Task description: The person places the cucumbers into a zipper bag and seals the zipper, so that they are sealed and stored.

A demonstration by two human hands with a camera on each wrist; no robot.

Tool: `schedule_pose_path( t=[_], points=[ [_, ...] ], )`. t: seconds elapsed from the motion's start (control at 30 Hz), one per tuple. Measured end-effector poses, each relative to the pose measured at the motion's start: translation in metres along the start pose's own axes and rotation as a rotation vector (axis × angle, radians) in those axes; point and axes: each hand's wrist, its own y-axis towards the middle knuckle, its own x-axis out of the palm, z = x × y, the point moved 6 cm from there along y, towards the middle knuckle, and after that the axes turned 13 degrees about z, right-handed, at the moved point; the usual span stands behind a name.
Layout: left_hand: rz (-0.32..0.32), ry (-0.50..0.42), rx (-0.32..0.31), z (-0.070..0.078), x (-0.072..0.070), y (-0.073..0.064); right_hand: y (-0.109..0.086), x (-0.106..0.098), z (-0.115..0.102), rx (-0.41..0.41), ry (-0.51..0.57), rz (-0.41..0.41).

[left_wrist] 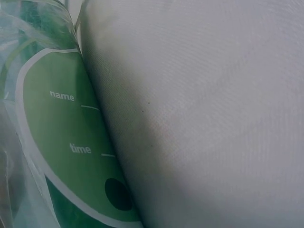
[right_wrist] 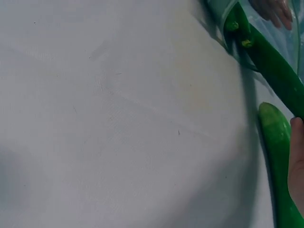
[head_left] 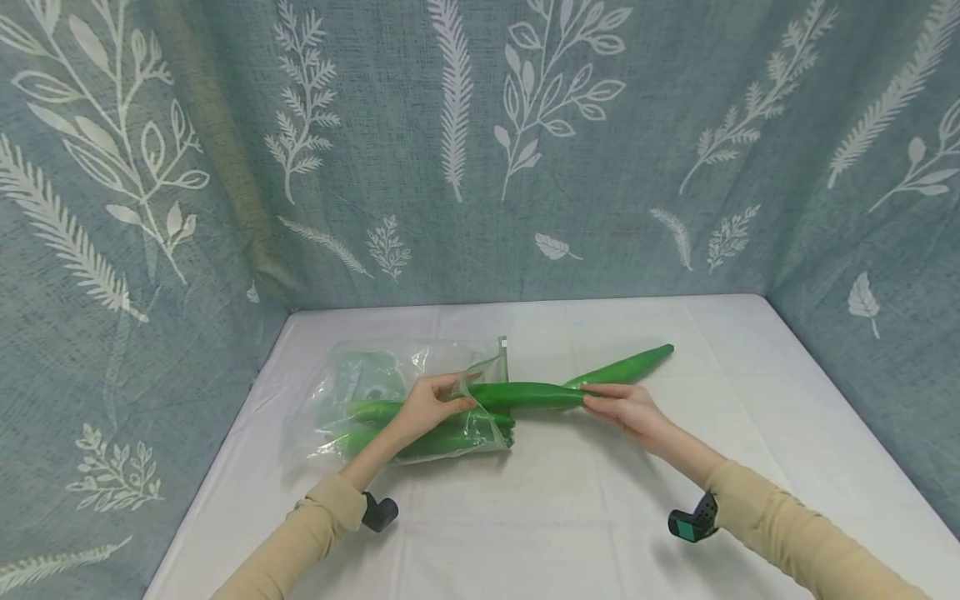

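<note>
Left hand (head_left: 429, 408) pinched bag (head_left: 311, 429) | right hand (head_left: 630, 410) pinched cucumber (head_left: 532, 395) partly inside | two cucumbers (head_left: 450, 442) lay bagged | loose cucumber (head_left: 630, 367) lay outside

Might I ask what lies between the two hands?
In the head view, a cucumber spans left hand to right hand, reaching into the bag; a second cucumber lies partly behind.

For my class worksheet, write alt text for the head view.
A person's right hand holds a cucumber partly inside a clear plastic bag whose opening the left hand holds. More cucumbers lie in the bag; another cucumber lies beyond on the white table.
</note>
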Motion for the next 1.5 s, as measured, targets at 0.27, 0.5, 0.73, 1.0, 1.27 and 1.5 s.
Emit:
schedule_pose_path(
  t=[0.27,0.5,0.73,1.0,1.27,1.5],
  points=[
    [-0.003,-0.005,0.008,-0.001,0.0,0.0,0.001,0.017,-0.004,-0.113,-0.222,0.023],
    [-0.011,-0.011,-0.008,-0.001,0.0,0.0,0.001,0.036,-0.01,-0.224,-0.343,0.025],
    [-0.021,-0.005,-0.018,0.004,0.001,-0.002,0.005,0.05,-0.008,-0.256,-0.347,0.019],
    [-0.007,0.005,-0.016,0.0,-0.001,-0.001,0.005,0.07,-0.013,-0.342,-0.403,0.008],
    [-0.004,0.003,-0.001,0.001,-0.001,0.0,0.008,0.089,-0.02,-0.45,-0.456,0.018],
    [0.003,-0.001,0.022,0.0,0.0,0.001,0.011,0.103,-0.02,-0.485,-0.494,0.025]
  ],
)
